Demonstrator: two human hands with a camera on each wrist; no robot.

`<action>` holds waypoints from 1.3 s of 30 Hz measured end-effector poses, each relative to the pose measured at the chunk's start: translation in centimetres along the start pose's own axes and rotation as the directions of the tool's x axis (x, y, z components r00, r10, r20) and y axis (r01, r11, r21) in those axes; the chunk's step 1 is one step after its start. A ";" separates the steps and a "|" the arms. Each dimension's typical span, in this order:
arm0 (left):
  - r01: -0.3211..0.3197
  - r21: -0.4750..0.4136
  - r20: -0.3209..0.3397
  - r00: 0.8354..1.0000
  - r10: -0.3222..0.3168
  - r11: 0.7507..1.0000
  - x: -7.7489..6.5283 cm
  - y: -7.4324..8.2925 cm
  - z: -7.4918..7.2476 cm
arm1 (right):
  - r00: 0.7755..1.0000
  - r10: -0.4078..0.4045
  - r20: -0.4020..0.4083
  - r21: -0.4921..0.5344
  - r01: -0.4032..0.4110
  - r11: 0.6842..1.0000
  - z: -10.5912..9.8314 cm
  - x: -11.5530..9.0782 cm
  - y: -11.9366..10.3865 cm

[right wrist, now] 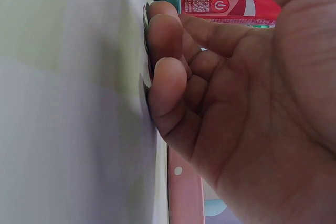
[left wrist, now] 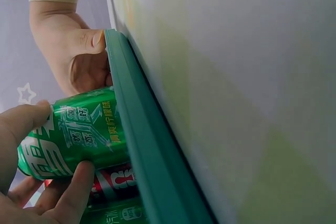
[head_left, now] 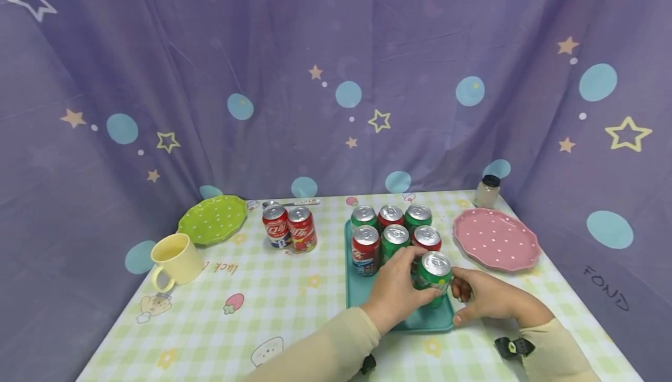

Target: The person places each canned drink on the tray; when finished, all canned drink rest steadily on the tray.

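Observation:
My left hand (head_left: 400, 286) grips a green drink can (head_left: 434, 271), thumb on its near side and fingers around it. The can stands upright at the front right of a teal tray (head_left: 420, 322); the left wrist view shows the can (left wrist: 89, 129) just behind the tray rim (left wrist: 137, 108). Beside the tray's right edge is my right hand (head_left: 488, 297), fingers loosely bent and thumb near the front corner. In the right wrist view its fingertips (right wrist: 167, 85) rest low by the tablecloth, with nothing visible in the palm.
Several red and green cans (head_left: 391, 218) fill the tray's back part. Two red cans (head_left: 301, 230) stand left of it. A green plate (head_left: 212, 218), yellow mug (head_left: 178, 259) and spoon (head_left: 294, 202) lie farther left and back. A pink plate (head_left: 496, 239) and jar (head_left: 487, 192) are right.

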State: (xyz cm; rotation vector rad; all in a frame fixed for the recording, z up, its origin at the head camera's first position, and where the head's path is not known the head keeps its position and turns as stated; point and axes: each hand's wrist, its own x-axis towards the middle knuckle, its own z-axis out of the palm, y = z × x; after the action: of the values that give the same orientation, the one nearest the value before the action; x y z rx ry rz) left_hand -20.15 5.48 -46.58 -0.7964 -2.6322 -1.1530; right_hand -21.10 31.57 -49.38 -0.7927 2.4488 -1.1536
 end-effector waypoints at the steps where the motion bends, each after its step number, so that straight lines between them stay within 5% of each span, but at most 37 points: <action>1: 0.001 -0.004 -0.001 1.000 -0.001 1.000 0.0 0.0 0.0 | 1.000 0.001 0.001 -0.001 -0.001 1.000 0.0 0.0 0.0; 11: -0.012 0.005 -0.029 0.999 0.012 1.000 -0.1 -0.2 -0.1 | 1.000 -0.010 0.010 0.009 0.009 1.000 -0.1 0.1 0.1; 15: -0.054 -0.022 -0.050 0.997 0.052 0.998 -0.4 -0.4 -1.3 | 1.000 -0.006 0.013 0.026 0.006 1.000 -0.1 0.0 0.1; 21: -0.180 -0.151 -0.144 0.977 0.159 0.972 -0.4 -1.8 -6.5 | 1.000 0.000 0.008 0.033 0.000 0.999 0.0 -0.1 0.0; 26: -0.266 -0.168 -0.350 0.916 0.195 0.949 0.2 -5.1 -11.8 | 1.000 0.003 0.008 0.040 -0.003 0.999 0.0 -0.1 0.0; 30: -0.223 -0.128 -0.464 0.874 0.140 0.967 0.5 -8.3 -15.8 | 1.000 0.001 0.004 0.049 -0.001 0.999 0.1 -0.1 0.1; 35: -0.087 -0.129 -0.517 0.856 0.008 0.988 0.3 -12.2 -20.0 | 1.000 -0.009 -0.001 0.048 0.009 0.999 0.2 0.0 0.3; 39: 0.030 -0.151 -0.527 0.843 -0.106 0.988 -0.2 -15.8 -21.8 | 1.000 -0.019 -0.004 0.042 0.019 0.999 0.2 0.0 0.3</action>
State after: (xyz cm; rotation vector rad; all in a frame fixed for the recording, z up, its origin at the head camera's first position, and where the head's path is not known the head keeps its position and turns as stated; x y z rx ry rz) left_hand -29.77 -19.21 -41.66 -0.3263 -2.1445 -1.3509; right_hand -21.13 31.65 -49.73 -0.8044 2.4171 -1.2102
